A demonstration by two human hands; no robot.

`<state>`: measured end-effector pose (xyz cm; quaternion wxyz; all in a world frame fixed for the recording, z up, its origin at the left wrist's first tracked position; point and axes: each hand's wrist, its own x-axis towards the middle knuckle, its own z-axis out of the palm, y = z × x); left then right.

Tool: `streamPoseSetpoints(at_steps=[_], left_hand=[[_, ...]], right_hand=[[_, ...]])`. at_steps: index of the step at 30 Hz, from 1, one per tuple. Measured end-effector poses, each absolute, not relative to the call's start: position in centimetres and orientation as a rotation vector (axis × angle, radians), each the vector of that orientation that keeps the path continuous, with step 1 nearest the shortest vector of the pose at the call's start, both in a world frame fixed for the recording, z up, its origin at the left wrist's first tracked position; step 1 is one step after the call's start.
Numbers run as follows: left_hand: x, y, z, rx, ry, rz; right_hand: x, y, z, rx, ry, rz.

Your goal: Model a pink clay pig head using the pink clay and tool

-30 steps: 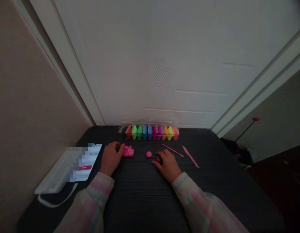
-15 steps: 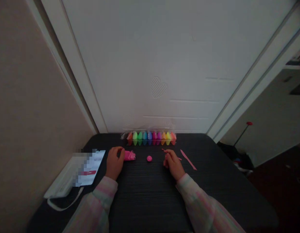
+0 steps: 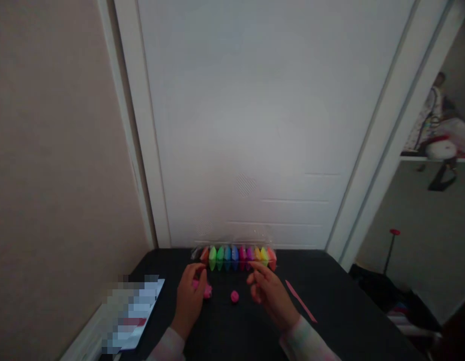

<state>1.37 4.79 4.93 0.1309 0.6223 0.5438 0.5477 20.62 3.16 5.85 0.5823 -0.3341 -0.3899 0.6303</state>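
Two bare hands work above the dark desk (image 3: 232,336), both toward its far edge. The left hand (image 3: 188,300) is curved beside a pink packet (image 3: 208,292), thumb and forefinger bowed toward each other; whether they press on it I cannot tell. The right hand (image 3: 273,297) has its forefinger reaching forward and its other fingers curled in; whether anything is pinched there I cannot tell. Between the hands, on the desk, lies a small pink ball (image 3: 234,297), apart from both. Right of the right hand a pink tool (image 3: 300,301) lies slantwise, its near end toward the desk's right edge. Along the far edge stands a row of coloured packs (image 3: 227,258) in clear wrap. By the left edge is a lit screen (image 3: 137,326), partly pixelated. Behind the desk rises a white door (image 3: 236,125).
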Motion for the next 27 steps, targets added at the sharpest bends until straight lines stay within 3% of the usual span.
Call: streamPoseSetpoints(at_steps=[11,15,27], left_hand=[[6.6,2.2,13.0,1.589,1.128,1.766],[7.5,1.5,14.5,1.560,1.100,1.752],[7.5,0.4,15.7,1.568,1.138,1.725]], right_hand=[[17.8,2.4,15.5,-0.134,-0.733,1.558],[17.5,2.3,16.0,-0.079,-0.789,1.604],[19.3,0.7,15.1,-0.375,-1.216,1.336]])
